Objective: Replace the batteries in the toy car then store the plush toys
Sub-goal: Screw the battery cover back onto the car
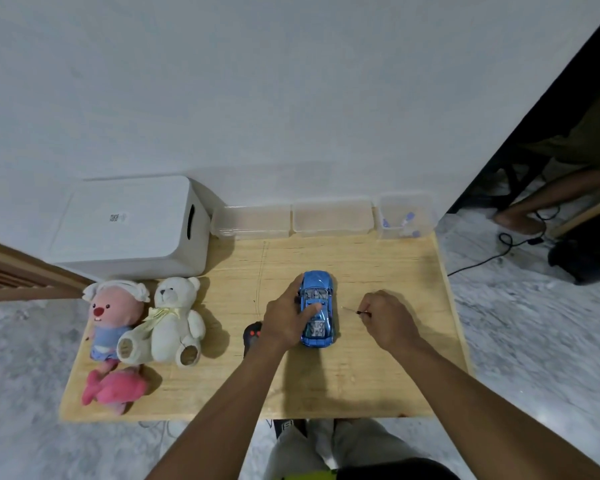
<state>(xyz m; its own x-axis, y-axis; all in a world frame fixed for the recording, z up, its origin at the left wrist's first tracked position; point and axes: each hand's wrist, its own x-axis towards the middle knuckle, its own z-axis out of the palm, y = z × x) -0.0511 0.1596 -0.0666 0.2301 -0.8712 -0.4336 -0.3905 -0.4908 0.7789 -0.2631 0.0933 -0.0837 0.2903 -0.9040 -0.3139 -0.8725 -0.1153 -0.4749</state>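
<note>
Head view: left hand grips toy car, thumb across its roof. The car stands on its wheels, long axis running away from the person. Right hand, just right of the car and apart from it, pinches a thin screwdriver, tip toward the car. Likely next: the left hand overturns it.

Pretty sure this is just somebody's home, not a shop or a lab. There's a plain wooden table over a marble-look tile floor, pushed up against a bare white wall. Plushies sit at the left and a toy car in the middle. A white storage box and clear tubs line the far edge. Far right, someone's bare foot and a loose cable are on the floor.
</note>
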